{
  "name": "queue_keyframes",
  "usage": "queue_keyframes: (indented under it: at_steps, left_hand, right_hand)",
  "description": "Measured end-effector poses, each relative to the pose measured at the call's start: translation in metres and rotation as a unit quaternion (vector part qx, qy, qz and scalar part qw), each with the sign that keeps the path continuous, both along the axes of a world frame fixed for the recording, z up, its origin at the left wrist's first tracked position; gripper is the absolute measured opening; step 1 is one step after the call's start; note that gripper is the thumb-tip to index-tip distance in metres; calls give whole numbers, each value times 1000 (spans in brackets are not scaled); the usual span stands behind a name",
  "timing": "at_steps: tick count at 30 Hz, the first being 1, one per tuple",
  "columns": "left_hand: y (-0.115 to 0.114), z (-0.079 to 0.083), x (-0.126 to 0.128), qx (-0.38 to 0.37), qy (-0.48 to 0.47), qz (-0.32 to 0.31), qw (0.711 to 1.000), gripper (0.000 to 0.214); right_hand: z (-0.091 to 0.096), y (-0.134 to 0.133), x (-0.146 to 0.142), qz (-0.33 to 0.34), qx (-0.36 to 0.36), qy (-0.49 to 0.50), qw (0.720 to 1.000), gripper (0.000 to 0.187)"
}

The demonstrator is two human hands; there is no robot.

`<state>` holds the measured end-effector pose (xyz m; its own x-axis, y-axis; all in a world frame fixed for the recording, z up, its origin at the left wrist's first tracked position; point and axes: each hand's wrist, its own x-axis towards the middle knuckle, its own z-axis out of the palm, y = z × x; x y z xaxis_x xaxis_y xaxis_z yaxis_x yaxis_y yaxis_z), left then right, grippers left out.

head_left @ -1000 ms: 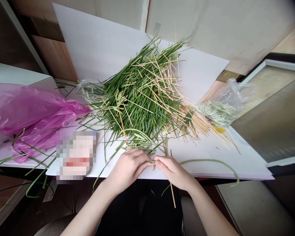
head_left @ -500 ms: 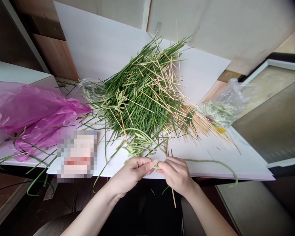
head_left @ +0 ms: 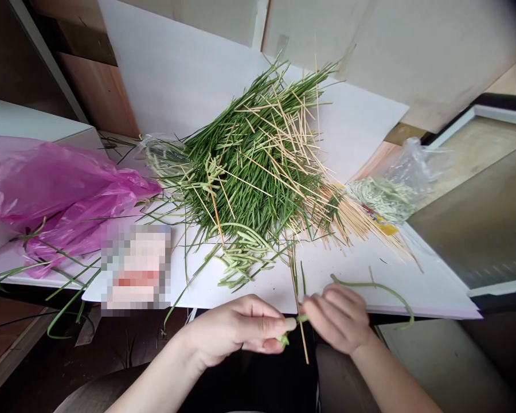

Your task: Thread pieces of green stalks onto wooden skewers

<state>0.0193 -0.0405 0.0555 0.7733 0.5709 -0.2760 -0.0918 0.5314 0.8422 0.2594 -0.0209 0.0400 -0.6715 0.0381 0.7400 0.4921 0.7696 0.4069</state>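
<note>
A white tabletop (head_left: 348,261) stretches across the view, backed by a white board (head_left: 176,63) leaning on pale wall panels, with a wood-grain panel (head_left: 98,92) to the left and a frosted glass door (head_left: 477,212) to the right. The green bean piece (head_left: 285,340) is in front of the table's near edge, pinched between the thumb and fingers of the left hand (head_left: 251,328); it is short and light green, mostly covered by the grip. The right hand (head_left: 337,318) is motion-blurred, fingers curled, a green strip (head_left: 301,318) at its fingertips; whether it grips that strip I cannot tell. Cut bean pieces (head_left: 243,261) lie in a loose heap beyond, before a big mound of slender green stalks (head_left: 249,172) strewn with bamboo skewers (head_left: 352,215). One thin stick (head_left: 304,344) juts past the edge between the hands. A long bean strand (head_left: 387,288) curves at right, near a clear plastic bag (head_left: 395,183). A pink plastic bag (head_left: 64,183) sits left, beside a flat pixelated item (head_left: 140,269).
</note>
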Motion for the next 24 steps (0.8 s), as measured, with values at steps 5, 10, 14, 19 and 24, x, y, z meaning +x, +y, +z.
queue_keyframes:
  at_steps: [5, 10, 14, 19, 24]
  left_hand:
    - [1, 3, -3, 216, 54, 51, 974, 51]
    - [32, -27, -9, 486, 303, 247, 781, 26]
    - [51, -56, -18, 551, 339, 271, 712, 20]
    - [56, -62, -26, 598, 361, 274, 661, 29]
    - [47, -46, -21, 614, 314, 216, 691, 18]
  right_hand:
    - [6, 19, 22, -70, -106, 24, 992, 13]
    - [-8, 19, -7, -107, -317, -31, 942, 25]
    - [-18, 17, -34, -111, -438, -45, 891, 18]
    - [-23, 25, -46, -141, -539, -24, 830, 36]
    - [-28, 30, -49, -145, -588, 0, 796, 28]
